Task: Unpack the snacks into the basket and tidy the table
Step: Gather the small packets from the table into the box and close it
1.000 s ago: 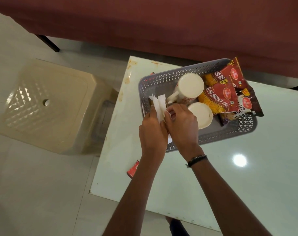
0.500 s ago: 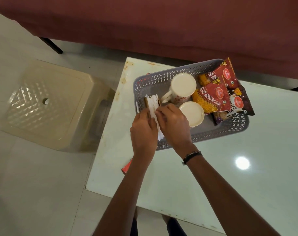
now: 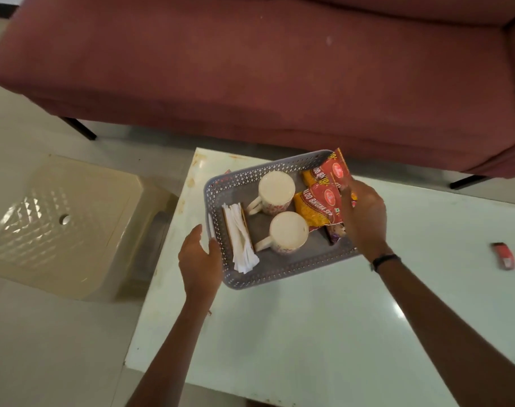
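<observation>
**Both hands at the basket, neither closed on anything**

Head view: grey perforated basket (image 3: 279,277) on the white table (image 3: 309,333), near its far left corner; inside, two cream mugs (image 3: 276,191) side by side, handles pointing left; a holder of white napkins (image 3: 240,236) standing against the left wall; red and yellow snack packets (image 3: 319,208) stacked along the right side, the topmost leaning over the far right rim.

Left hand (image 3: 199,261) just outside the basket's near left corner, palm turned inward, fingers loosely spread and open; thumb at or nearly at the rim, contact impossible to judge; napkins just inside the wall from it, not held.

Right hand (image 3: 363,217) over the basket's right side, fingers parted and slightly curled, covering part of the snack packets; fingertips at the upper packet, grasp not closed around it; whether touching, cannot tell; dark band on the wrist.

Small red object (image 3: 504,255) lying alone on the table, well apart to the right; cream plastic stool (image 3: 59,224) on the floor left of the table; maroon sofa (image 3: 265,69) beyond.
</observation>
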`<action>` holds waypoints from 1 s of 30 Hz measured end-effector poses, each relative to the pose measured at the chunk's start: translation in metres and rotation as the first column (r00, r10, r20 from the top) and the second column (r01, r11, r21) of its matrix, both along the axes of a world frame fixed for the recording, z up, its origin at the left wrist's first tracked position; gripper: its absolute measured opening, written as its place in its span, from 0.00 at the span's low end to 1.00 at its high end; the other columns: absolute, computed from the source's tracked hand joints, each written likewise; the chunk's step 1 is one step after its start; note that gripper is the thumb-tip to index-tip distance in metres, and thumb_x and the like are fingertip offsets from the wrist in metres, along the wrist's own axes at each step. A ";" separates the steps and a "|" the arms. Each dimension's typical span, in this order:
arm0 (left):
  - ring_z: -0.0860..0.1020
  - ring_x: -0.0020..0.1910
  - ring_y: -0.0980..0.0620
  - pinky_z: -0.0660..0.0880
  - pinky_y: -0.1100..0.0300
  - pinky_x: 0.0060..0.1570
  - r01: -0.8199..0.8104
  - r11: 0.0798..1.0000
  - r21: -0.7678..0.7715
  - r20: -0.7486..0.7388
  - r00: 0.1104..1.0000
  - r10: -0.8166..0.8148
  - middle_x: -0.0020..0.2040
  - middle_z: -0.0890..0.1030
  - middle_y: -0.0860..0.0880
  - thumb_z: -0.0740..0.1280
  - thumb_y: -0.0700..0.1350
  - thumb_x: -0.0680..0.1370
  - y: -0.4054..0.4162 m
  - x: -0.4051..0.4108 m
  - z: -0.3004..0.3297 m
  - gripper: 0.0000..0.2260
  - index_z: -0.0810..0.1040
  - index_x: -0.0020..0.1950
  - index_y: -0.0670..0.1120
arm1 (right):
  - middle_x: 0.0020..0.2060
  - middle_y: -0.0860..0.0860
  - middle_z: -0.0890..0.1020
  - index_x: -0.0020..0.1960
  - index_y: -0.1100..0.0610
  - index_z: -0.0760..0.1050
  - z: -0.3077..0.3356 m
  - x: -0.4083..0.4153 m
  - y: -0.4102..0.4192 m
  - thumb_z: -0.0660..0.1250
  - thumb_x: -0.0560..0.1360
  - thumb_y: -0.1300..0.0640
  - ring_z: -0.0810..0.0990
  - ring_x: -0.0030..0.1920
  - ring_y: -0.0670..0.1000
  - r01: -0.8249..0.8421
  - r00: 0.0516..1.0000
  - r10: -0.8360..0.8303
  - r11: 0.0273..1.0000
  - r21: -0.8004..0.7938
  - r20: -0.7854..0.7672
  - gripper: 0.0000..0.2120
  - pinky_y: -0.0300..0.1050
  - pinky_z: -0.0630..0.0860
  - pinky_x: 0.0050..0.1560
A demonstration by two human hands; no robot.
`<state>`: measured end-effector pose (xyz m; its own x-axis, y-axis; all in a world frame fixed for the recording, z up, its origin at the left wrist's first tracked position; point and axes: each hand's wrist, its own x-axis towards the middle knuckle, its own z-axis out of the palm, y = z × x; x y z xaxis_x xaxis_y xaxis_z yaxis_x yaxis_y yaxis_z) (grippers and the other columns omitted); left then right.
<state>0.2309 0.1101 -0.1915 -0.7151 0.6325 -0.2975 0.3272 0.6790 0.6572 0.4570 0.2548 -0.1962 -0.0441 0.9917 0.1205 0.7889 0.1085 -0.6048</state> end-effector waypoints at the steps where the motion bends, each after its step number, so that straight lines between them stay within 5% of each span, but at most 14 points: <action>1: 0.71 0.69 0.42 0.66 0.48 0.69 -0.001 1.000 -0.022 0.006 1.000 0.002 0.71 0.71 0.43 0.61 0.46 0.80 0.003 -0.002 0.000 0.20 0.68 0.70 0.41 | 0.57 0.58 0.82 0.61 0.61 0.76 -0.003 0.005 0.010 0.57 0.80 0.58 0.80 0.56 0.58 0.078 0.997 -0.080 0.996 -0.053 -0.024 0.14 0.50 0.77 0.54; 6: 0.74 0.65 0.39 0.72 0.47 0.65 -0.024 0.994 -0.108 0.091 0.995 0.034 0.66 0.75 0.38 0.58 0.44 0.80 0.016 -0.009 -0.009 0.18 0.71 0.66 0.35 | 0.47 0.64 0.82 0.44 0.65 0.75 -0.024 0.022 0.037 0.54 0.80 0.62 0.79 0.48 0.65 0.182 0.983 -0.185 0.934 -0.308 0.021 0.13 0.48 0.72 0.41; 9: 0.79 0.56 0.40 0.77 0.52 0.55 -0.055 0.995 -0.084 0.143 0.987 0.066 0.57 0.81 0.40 0.59 0.43 0.80 0.021 -0.013 -0.013 0.14 0.77 0.58 0.36 | 0.51 0.63 0.83 0.54 0.64 0.79 -0.030 0.024 0.041 0.55 0.80 0.60 0.81 0.50 0.63 0.169 0.982 -0.190 0.910 -0.378 -0.019 0.15 0.52 0.78 0.51; 14: 0.80 0.49 0.42 0.76 0.54 0.53 -0.152 0.986 -0.068 0.294 0.941 0.165 0.47 0.82 0.42 0.64 0.39 0.78 0.028 -0.023 -0.017 0.09 0.80 0.52 0.36 | 0.52 0.60 0.83 0.56 0.62 0.80 -0.029 0.023 0.046 0.59 0.80 0.58 0.82 0.51 0.59 0.232 0.933 -0.333 0.849 -0.474 -0.140 0.14 0.45 0.76 0.49; 18: 0.80 0.48 0.42 0.77 0.48 0.57 -0.177 0.983 -0.056 0.311 0.932 0.186 0.50 0.83 0.39 0.66 0.36 0.76 0.027 -0.024 -0.010 0.08 0.81 0.52 0.35 | 0.48 0.58 0.84 0.54 0.60 0.81 -0.022 0.027 0.038 0.60 0.79 0.58 0.84 0.46 0.59 0.221 0.880 -0.408 0.806 -0.549 -0.244 0.12 0.52 0.81 0.50; 22: 0.80 0.51 0.39 0.76 0.46 0.59 -0.207 0.978 -0.038 0.328 0.921 0.208 0.50 0.82 0.39 0.67 0.35 0.76 0.021 -0.023 0.008 0.08 0.81 0.53 0.35 | 0.46 0.56 0.85 0.52 0.58 0.81 0.000 0.039 0.019 0.62 0.79 0.57 0.84 0.38 0.52 0.201 0.853 -0.416 0.820 -0.536 -0.315 0.10 0.42 0.81 0.38; 26: 0.78 0.45 0.48 0.76 0.53 0.55 -0.215 0.977 0.003 0.341 0.918 0.201 0.47 0.81 0.44 0.67 0.39 0.76 0.015 -0.012 0.038 0.07 0.81 0.51 0.38 | 0.47 0.57 0.84 0.54 0.58 0.81 0.034 0.063 -0.009 0.62 0.79 0.56 0.84 0.45 0.59 0.197 0.815 -0.438 0.825 -0.530 -0.379 0.11 0.57 0.80 0.52; 30: 0.79 0.45 0.49 0.75 0.55 0.52 -0.190 0.978 0.087 0.401 0.905 0.140 0.43 0.82 0.46 0.68 0.39 0.75 0.012 0.011 0.073 0.06 0.82 0.50 0.41 | 0.46 0.57 0.85 0.52 0.55 0.81 0.070 0.097 -0.040 0.62 0.79 0.55 0.85 0.43 0.56 0.237 0.762 -0.487 0.823 -0.516 -0.427 0.09 0.53 0.82 0.46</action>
<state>0.2419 0.1222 -0.1187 -0.6548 0.5646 -0.5025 -0.0822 0.6077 0.7899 0.5545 0.2152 -0.1265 0.2741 0.8732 -0.4031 0.2625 -0.4711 -0.8421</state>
